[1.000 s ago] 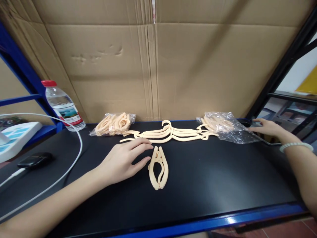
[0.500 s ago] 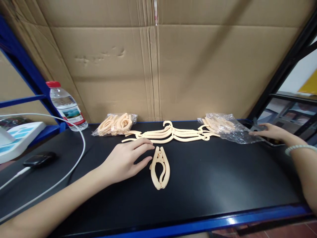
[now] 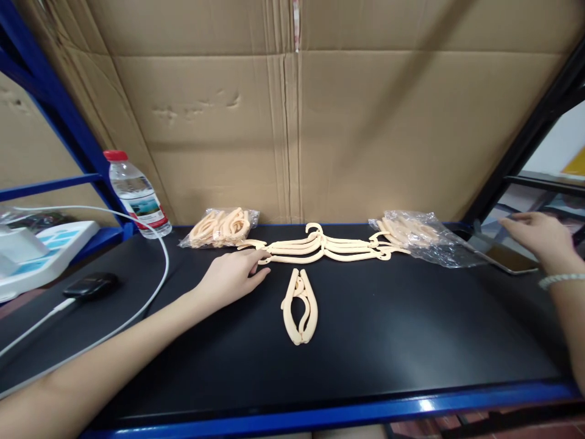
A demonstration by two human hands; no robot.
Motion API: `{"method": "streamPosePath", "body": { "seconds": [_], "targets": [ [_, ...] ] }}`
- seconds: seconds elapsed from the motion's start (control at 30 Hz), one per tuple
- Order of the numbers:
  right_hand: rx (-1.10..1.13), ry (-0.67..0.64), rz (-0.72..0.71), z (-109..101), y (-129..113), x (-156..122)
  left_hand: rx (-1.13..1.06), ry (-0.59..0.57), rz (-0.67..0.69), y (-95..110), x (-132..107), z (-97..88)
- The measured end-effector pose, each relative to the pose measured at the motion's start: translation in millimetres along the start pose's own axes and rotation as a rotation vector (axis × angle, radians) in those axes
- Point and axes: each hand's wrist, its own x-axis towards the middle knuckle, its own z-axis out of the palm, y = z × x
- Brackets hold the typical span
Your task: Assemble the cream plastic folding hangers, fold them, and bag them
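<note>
My left hand (image 3: 231, 275) lies on the black tabletop (image 3: 388, 341) with its fingertips touching the left end of a stack of unfolded cream plastic hangers (image 3: 322, 248). Its fingers are loosely stretched and hold nothing. A folded cream hanger (image 3: 300, 306) lies just right of that hand, apart from it. My right hand (image 3: 539, 239), with a bead bracelet at the wrist, hovers open over a phone (image 3: 505, 256) at the far right. A clear bag of folded hangers (image 3: 220, 227) sits at the back left, and another crumpled bag with hangers (image 3: 418, 235) at the back right.
A cardboard wall (image 3: 297, 122) backs the table. A water bottle (image 3: 136, 195) stands at the back left. A white cable (image 3: 158, 274) runs across the left side, past a small black device (image 3: 90, 284) and a white appliance (image 3: 36, 256). The table's blue front edge (image 3: 365, 414) is near me.
My left hand moved away from the folded hanger up to the left end of the unfolded hanger stack. My right hand lifted and shifted right over the phone.
</note>
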Motion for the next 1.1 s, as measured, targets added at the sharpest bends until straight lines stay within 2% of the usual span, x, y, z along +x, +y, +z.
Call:
{"method": "streamPosePath", "body": {
  "seconds": [0.03,0.07,0.1,0.2,0.27,0.3,0.37,0.43,0.57,0.73,0.9,1.1],
  "targets": [
    [-0.01,-0.056,0.049,-3.0,-16.9,-7.4,0.002,-0.012,-0.012,0.3,1.3,1.3],
    [0.056,-0.115,0.015,-4.8,-37.2,-18.3,0.003,-0.022,-0.015,0.8,2.4,2.9],
    [0.151,-0.198,-0.085,-5.0,-59.5,-32.1,0.003,-0.029,-0.014,1.4,3.2,4.6],
    [0.241,-0.461,-0.567,2.2,-123.8,-81.5,0.011,-0.031,-0.001,3.2,4.7,10.0],
    [0.238,-0.569,-0.843,10.1,-152.0,-110.0,0.017,-0.02,0.005,4.1,5.3,13.0],
    [0.239,-0.605,-0.928,13.9,-160.0,-120.6,0.017,-0.016,0.008,4.4,5.7,14.2],
    [0.235,-0.653,-0.988,20.1,-165.6,-133.9,0.006,-0.015,0.007,4.7,6.9,15.7],
    [0.25,-0.679,-0.968,24.7,-162.5,-138.0,-0.017,-0.024,-0.018,4.6,8.6,16.2],
    [0.289,-0.707,-0.925,32.2,-152.8,-132.8,-0.083,-0.047,-0.078,3.8,11.4,16.3],
    [0.285,-0.691,-0.969,36.2,-150.1,-130.2,-0.117,-0.002,-0.031,4.1,11.0,17.3],
    [0.278,-0.597,-0.994,24.8,-150.8,-133.1,-0.101,0.084,-0.014,5.3,5.1,7.1],
    [0.328,-0.335,-0.939,1.0,-156.6,-131.9,-0.086,0.295,-0.097,9.9,-5.7,-20.5]
  ]
}}
